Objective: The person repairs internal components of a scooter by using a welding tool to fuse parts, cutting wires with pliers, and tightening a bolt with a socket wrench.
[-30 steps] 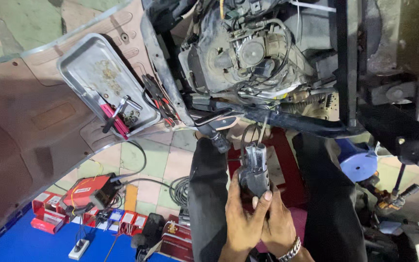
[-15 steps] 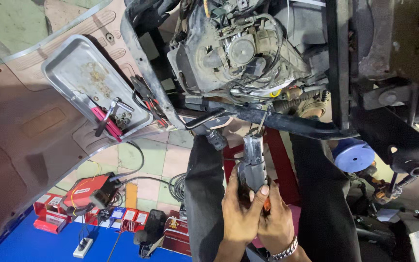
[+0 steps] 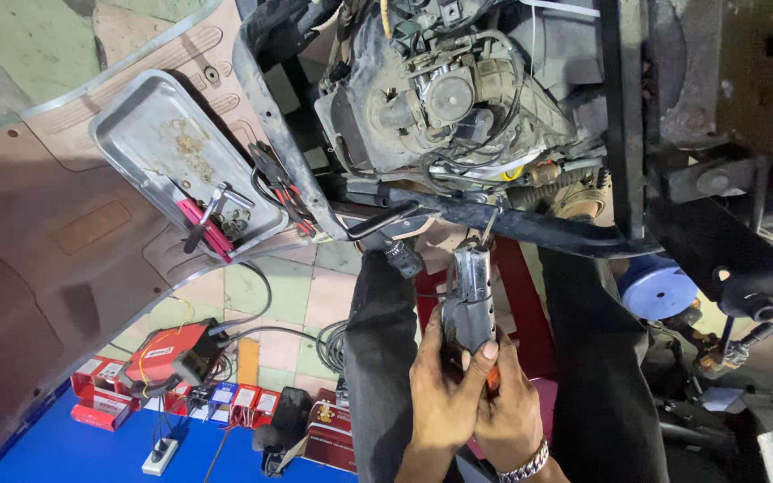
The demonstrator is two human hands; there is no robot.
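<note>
Both my hands are at the bottom centre, wrapped around a dark grey elongated part held upright. My left hand grips its lower body, thumb across the front. My right hand, with a metal bracelet on the wrist, closes on it from the right; a small orange piece shows between the fingers. The part's top reaches a black bar that runs under a dirty engine. My dark trouser legs flank the hands.
A metal tray with a pink-handled tool and small sockets rests on the brown body panel at left. On the floor lie a red device, several small red boxes, a power strip, a blue mat and a blue round object.
My hands have kept hold of the grey part and lifted it slightly toward the black bar. The view has shifted a little over the engine.
</note>
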